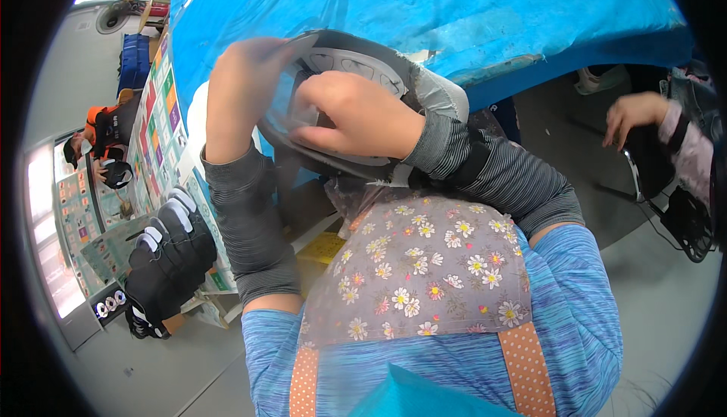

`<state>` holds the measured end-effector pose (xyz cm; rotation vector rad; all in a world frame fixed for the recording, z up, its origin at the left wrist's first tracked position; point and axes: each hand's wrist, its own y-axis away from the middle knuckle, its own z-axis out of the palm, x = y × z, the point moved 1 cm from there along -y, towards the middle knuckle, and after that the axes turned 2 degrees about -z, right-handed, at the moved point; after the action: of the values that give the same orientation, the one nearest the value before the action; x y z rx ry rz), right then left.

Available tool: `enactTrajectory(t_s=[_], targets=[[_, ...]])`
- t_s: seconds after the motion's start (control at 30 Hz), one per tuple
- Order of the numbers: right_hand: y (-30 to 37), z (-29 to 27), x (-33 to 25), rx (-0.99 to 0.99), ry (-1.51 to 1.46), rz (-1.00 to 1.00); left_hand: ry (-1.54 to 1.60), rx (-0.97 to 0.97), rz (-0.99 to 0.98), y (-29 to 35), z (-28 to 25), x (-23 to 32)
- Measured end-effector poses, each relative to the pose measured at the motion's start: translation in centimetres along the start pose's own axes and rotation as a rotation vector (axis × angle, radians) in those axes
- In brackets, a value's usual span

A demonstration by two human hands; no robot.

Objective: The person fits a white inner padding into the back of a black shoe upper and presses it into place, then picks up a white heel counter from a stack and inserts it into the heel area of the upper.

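Note:
A dark, rounded, shell-like piece [344, 38] is tilted in front of my chest, by the near edge of the blue-covered table. Its hollow has a pale lining or sheet [363, 67] printed with dark outlines; I cannot tell its exact kind. My left hand [246, 76] reaches over the far left rim, its fingers blurred by motion. Inside the hollow, my right hand [356, 114] has curled fingers and a bent thumb around something dark that is partly hidden. Grey-white cloth-like material [441, 93] lies against the piece's right side.
Blue sheeting [454, 0] covers the table. At left, black padded pieces [170, 239] with pale tops stand in a row, and a person in orange and black [113, 133] holds a dark item. A co-worker's hand [632, 118] hangs at right above a black strapped object [685, 224].

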<state>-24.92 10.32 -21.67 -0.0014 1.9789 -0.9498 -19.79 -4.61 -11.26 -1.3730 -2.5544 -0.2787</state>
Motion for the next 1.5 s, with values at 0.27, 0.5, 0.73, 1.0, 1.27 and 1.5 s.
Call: enactTrajectory(t_s=[0.27,0.5,0.73,1.0,1.27,1.5], targets=[[0.5,0.5,0.1,-0.026,-0.287,0.118,0.878,-0.161,0.030,2.7,1.9,-2.5],[0.4,1.5,-0.5,0.016,-0.179,0.014,0.996,0.023,0.128,3.2,4.3,-3.0],[-0.5,1.0,-1.3,-0.027,-0.074,0.013,0.875,0.158,0.095,3.7,4.6,-2.3],[-1.2,0.2,-1.3,-0.167,-0.108,0.031,0.885,0.247,0.177,3.3,5.8,-3.3],[-1.1,-1.5,-2.5,-0.439,-0.198,0.072,1.015,0.386,0.192,3.4,6.4,-3.4],[-5.9,-7.8,0.0,0.052,0.450,-0.156,1.020,0.252,0.219,4.0,6.0,-3.1]])
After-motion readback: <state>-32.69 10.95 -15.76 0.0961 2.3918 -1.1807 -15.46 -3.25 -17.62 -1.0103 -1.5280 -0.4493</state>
